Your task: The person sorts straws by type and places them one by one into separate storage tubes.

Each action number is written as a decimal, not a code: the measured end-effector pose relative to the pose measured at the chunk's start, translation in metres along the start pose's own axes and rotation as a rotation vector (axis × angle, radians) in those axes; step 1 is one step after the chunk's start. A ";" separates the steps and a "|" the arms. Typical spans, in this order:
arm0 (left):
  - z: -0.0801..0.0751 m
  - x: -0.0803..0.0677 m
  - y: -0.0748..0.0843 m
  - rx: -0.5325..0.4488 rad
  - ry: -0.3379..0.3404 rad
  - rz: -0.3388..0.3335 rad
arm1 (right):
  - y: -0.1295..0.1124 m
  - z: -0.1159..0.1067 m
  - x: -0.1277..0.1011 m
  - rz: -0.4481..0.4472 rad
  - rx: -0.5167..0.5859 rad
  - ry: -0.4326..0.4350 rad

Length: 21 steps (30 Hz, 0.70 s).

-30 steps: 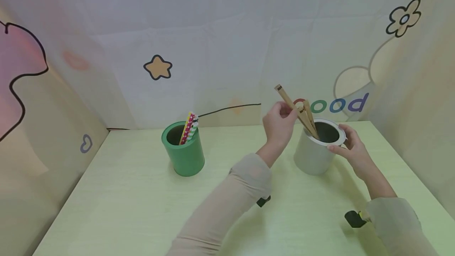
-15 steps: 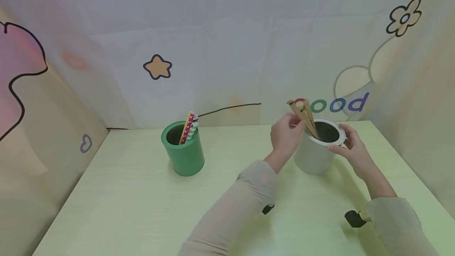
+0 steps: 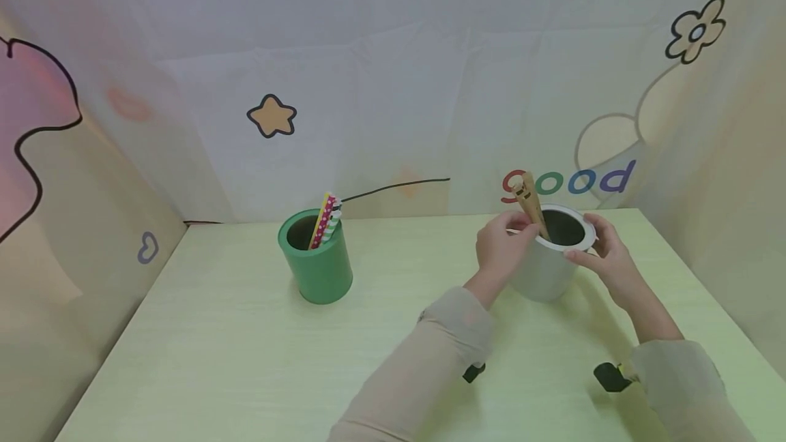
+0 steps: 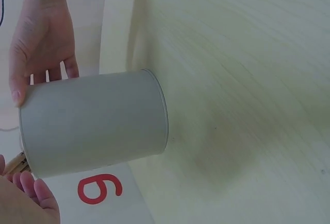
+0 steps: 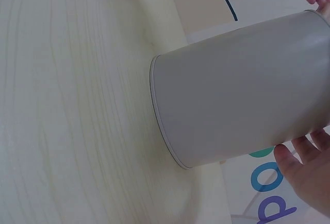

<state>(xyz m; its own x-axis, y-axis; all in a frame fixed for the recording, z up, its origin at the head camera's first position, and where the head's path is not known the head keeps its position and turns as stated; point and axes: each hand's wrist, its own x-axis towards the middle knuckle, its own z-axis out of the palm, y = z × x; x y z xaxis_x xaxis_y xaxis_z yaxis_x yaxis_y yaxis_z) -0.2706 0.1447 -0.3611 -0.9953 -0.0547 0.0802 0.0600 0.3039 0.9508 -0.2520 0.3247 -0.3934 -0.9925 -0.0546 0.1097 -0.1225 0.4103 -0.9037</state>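
A grey cylindrical pen holder (image 3: pixel 543 271) with a pale rim stands on the right of the table. Tan sticks (image 3: pixel 531 200) with dark marks near their ends lean out of its left side. My left hand (image 3: pixel 505 244) is at the left rim, thumb and fingertips pinching a tan stick low down; the stick is largely hidden by the hand. In the left wrist view, sticks (image 4: pixel 18 163) show between that hand's thumb and fingers. My right hand (image 3: pixel 608 254) grips the holder's right rim, thumb in front and fingers behind. The right wrist view shows its fingers (image 5: pixel 289 165) against the wall.
A green pen holder (image 3: pixel 321 271) stands left of centre with a pink dotted stick (image 3: pixel 322 220) and a green-striped stick (image 3: pixel 333 224) in it. Behind the pale wooden table (image 3: pixel 245 346) hangs a printed cloth (image 3: pixel 368 87) with drawings and the word "good".
My left hand has moved right and down, lowering a tan stick into the grey pen holder until its top no longer stands out separately. The right hand and both holders have stayed in place.
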 end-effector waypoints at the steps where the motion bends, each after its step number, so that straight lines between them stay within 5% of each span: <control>1: -0.001 0.000 -0.001 -0.008 -0.002 -0.001 | 0.000 0.000 0.000 -0.001 -0.001 0.001; 10: -0.008 0.001 -0.002 -0.033 -0.012 0.018 | 0.002 -0.002 0.003 -0.024 -0.009 -0.006; 16: -0.020 0.000 0.004 -0.068 -0.045 0.092 | 0.003 -0.007 0.002 -0.029 -0.027 -0.041; 21: -0.045 0.003 0.014 -0.068 -0.098 0.184 | -0.005 -0.018 0.000 -0.001 -0.068 -0.082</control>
